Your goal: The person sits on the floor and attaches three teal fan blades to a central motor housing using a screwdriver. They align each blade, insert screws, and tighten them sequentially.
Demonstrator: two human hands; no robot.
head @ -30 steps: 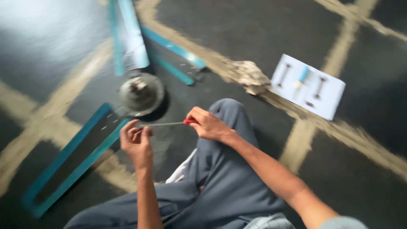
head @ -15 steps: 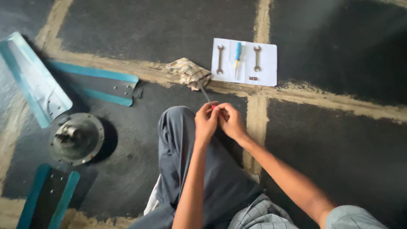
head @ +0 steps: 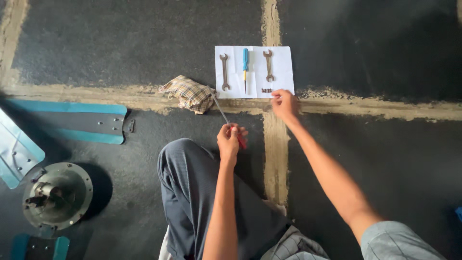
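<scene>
The dark rough floor (head: 120,48), crossed by pale sandy joint lines, fills the view. At nine o'clock lies a long teal-edged grey metal fan blade (head: 72,122), with another pale blade (head: 14,151) at the left edge. Below them, at about eight o'clock, sits the round grey metal fan motor housing (head: 57,195). The person's bent knee in dark grey trousers (head: 192,192) occupies six o'clock.

At twelve o'clock a white paper sheet (head: 281,62) carries two rusty open-ended spanners (head: 224,72) (head: 268,65) and a blue-handled screwdriver (head: 245,65) between them, all lying lengthwise toward twelve. A crumpled checked cloth (head: 187,92) rests just beside the sheet's lower left corner.

The left hand (head: 229,139) is closed around the red handle of a thin-shafted screwdriver (head: 221,110), whose long axis runs up toward eleven o'clock, its tip near the cloth.

The right hand (head: 285,103) reaches to the sheet's lower right edge, fingers pinched narrow at some small dark pieces (head: 266,90) there; whether it grips any I cannot tell. These lie at one o'clock from the left hand, and the right hand is plainly nearer.
</scene>
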